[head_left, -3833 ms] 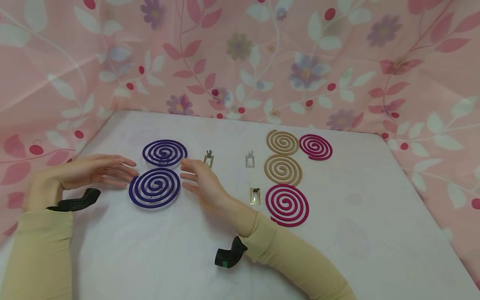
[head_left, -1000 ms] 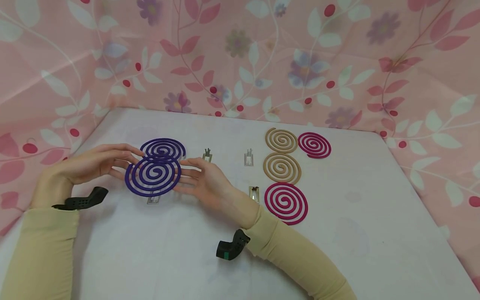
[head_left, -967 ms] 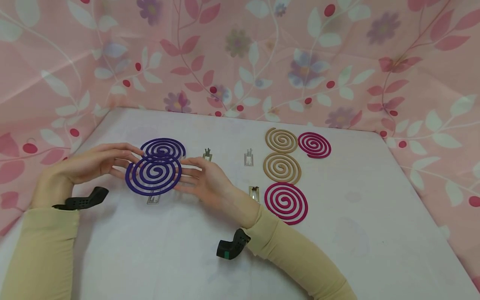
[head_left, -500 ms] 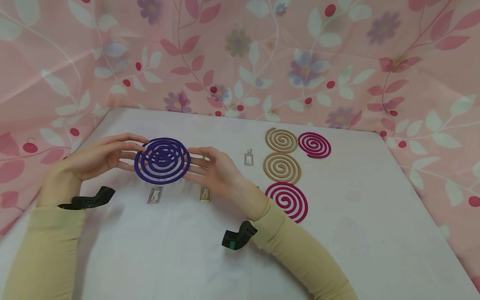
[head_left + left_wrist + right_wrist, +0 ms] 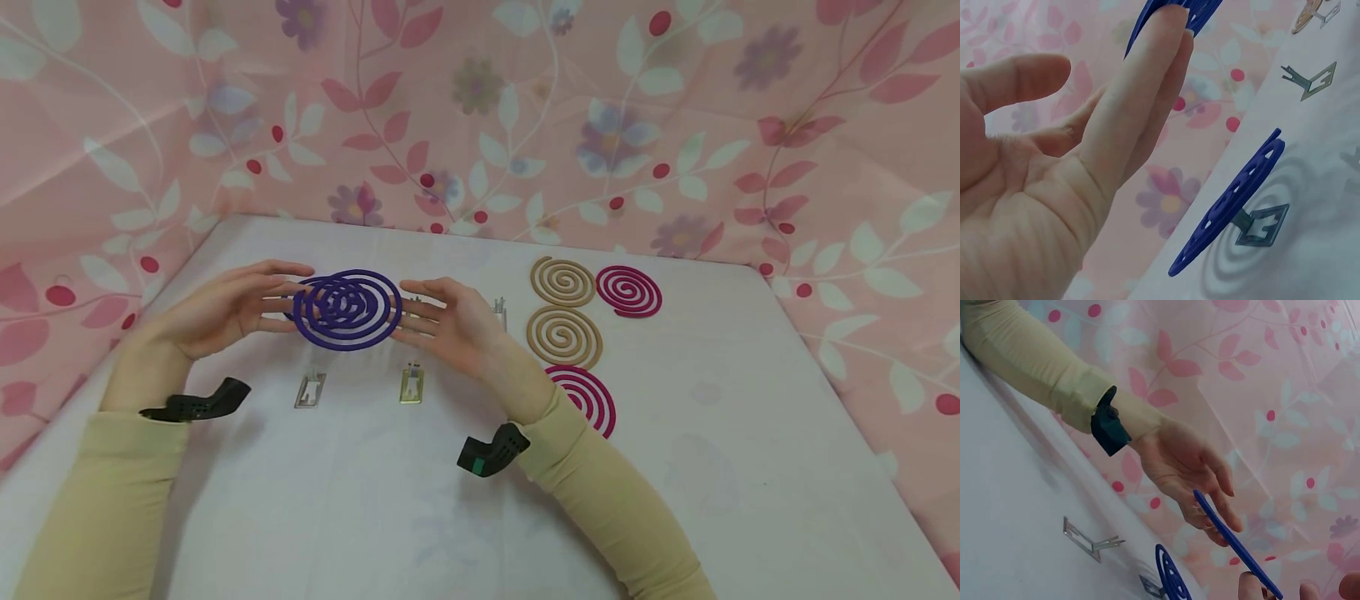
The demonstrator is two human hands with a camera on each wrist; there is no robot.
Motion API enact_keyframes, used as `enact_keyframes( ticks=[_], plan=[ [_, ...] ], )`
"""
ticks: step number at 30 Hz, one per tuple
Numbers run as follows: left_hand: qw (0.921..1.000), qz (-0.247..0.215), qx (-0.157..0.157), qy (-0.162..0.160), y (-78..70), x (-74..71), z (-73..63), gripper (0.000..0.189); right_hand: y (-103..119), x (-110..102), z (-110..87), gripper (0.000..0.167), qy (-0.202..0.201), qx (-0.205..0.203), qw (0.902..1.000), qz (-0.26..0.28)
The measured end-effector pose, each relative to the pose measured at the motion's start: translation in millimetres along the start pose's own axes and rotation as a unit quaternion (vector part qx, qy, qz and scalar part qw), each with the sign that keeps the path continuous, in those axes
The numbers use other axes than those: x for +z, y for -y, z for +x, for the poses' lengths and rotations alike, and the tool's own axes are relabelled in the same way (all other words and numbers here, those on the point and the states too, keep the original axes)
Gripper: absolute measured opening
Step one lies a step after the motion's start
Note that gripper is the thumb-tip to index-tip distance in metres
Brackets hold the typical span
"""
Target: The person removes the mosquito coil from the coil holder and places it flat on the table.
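Observation:
A dark blue mosquito coil [image 5: 347,347] is held up off the table between both hands. My left hand [image 5: 225,308] supports its left side on straight fingers; in the left wrist view the left thumb [image 5: 1029,81] stands apart from it. Opposite, my right hand [image 5: 465,333] has its extended fingertips at the coil's right edge. In the right wrist view, the held coil [image 5: 1235,544] slants between the left hand and the right fingertips. A second blue coil [image 5: 1229,206] sits raised on a small metal stand [image 5: 1263,225], largely overlapped by the held one in the head view.
Silver [image 5: 310,389] and gold stands [image 5: 412,385] lie in front of the coils. Another silver stand [image 5: 501,312] is partly behind the right hand. Two tan coils [image 5: 564,337] and two magenta coils [image 5: 628,292] lie to the right, the nearer magenta one partly hidden by the right arm.
Both hands have lifted the front blue coil and carried it rightward and farther back, over the second one. The silver and gold front stands have come into view.

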State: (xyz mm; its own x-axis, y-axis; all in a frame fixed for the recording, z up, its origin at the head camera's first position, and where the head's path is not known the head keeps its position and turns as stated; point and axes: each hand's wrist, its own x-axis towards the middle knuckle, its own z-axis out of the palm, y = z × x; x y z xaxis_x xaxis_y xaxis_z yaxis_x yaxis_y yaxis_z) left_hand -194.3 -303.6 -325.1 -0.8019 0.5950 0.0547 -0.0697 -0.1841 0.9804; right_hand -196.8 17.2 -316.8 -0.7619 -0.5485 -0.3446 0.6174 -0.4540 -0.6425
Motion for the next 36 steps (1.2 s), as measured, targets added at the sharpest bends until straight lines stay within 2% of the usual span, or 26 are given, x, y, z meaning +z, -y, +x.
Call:
enact_keyframes(
  ticks=[4, 7, 13, 21, 25, 30, 36],
  plan=[
    [0.9998, -0.014, 0.013, 0.011, 0.5, 4.1, 4.6, 0.042, 5.5, -2.2, -0.3, 0.045, -0.009, -0.005, 0.9999, 0.002],
    [0.9998, -0.015, 0.013, 0.003, 0.1, 8.4, 8.0, 0.042, 10.4, -4.4, -0.8, 0.045, -0.014, -0.011, 0.9998, 0.001],
    [0.9994, 0.01, -0.006, -0.031, -1.2, 18.2, 14.7, 0.037, 20.1, -8.8, -3.1, 0.047, -0.026, -0.022, 0.9994, -0.004],
    [0.9974, -0.008, -0.02, -0.068, -3.8, 32.6, 21.1, 0.034, 25.9, -11.5, -4.9, 0.044, -0.038, -0.02, 0.9989, 0.016],
    [0.9951, -0.031, -0.026, -0.09, -6.0, 38.2, 25.5, 0.033, 28.6, -12.0, -6.7, 0.046, -0.046, -0.028, 0.9984, 0.019],
    [0.9916, -0.077, -0.031, -0.099, -4.3, 45.8, 30.6, 0.031, 30.3, -15.3, -9.5, 0.046, -0.056, -0.019, 0.9978, 0.03],
    [0.9868, -0.092, -0.058, -0.121, 2.1, 66.8, 42.1, 0.033, 33.9, -30.9, -20.8, 0.043, -0.069, -0.005, 0.9958, 0.06]
  ],
)
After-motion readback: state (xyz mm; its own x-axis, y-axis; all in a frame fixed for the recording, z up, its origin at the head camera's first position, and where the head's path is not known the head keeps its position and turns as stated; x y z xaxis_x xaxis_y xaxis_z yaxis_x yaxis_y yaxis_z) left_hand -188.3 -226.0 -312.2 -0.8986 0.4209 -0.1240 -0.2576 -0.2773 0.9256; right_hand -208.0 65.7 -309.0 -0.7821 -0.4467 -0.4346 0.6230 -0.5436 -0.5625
